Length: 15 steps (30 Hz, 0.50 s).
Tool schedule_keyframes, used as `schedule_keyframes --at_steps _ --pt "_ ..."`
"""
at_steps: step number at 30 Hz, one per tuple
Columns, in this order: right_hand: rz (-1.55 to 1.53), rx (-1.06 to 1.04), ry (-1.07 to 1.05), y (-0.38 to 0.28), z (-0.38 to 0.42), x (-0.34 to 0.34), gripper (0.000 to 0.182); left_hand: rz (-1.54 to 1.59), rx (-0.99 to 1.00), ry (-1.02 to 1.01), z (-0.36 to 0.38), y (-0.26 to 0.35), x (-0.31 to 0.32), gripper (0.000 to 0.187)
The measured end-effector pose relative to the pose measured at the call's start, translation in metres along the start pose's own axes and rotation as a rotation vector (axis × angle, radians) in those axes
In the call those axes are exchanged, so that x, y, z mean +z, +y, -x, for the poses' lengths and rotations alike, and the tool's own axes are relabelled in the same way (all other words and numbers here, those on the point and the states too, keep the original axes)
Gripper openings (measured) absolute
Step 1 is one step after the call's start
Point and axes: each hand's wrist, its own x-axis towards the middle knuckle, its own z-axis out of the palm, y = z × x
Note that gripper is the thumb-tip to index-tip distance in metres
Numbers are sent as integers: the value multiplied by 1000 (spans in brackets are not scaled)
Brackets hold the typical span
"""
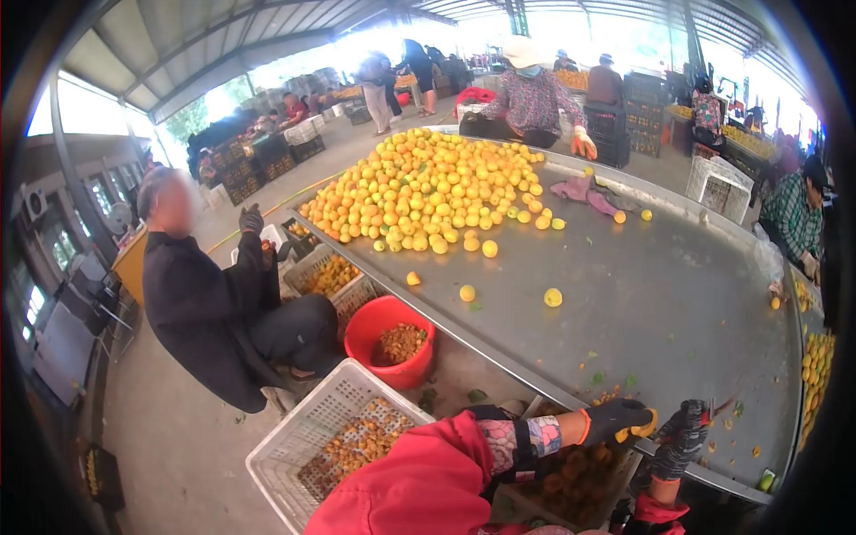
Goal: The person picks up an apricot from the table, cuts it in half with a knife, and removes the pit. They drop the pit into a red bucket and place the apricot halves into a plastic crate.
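My left hand [615,419], in a black glove with an orange cuff, is closed around an apricot [644,426] that looks cut open. Just to its right, my right hand [680,441] in a dark patterned glove grips a small knife [720,408], its thin blade pointing up and to the right. Both hands are over the near edge of the metal table [660,294]. Beneath them stands a crate [571,486] of apricot pieces, partly hidden by my arms. Farther up the table lies a large heap of apricots [419,192].
A white crate [285,446] holding small orange-brown pieces stands at my left, beside a red bucket [361,330]. A seated person [205,285] works along the left edge. Another person [530,98] sits across the table near a purple cloth [588,192]. Loose apricots and leaves dot the surface.
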Motion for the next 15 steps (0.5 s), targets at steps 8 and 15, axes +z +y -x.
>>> schedule_keyframes --at_steps 8,15 --pt "-310 6 190 -17 11 7 21 -510 235 -155 1 -19 7 34" --pt "-175 -71 -114 -25 10 5 32 -347 148 -108 2 -15 13 34"
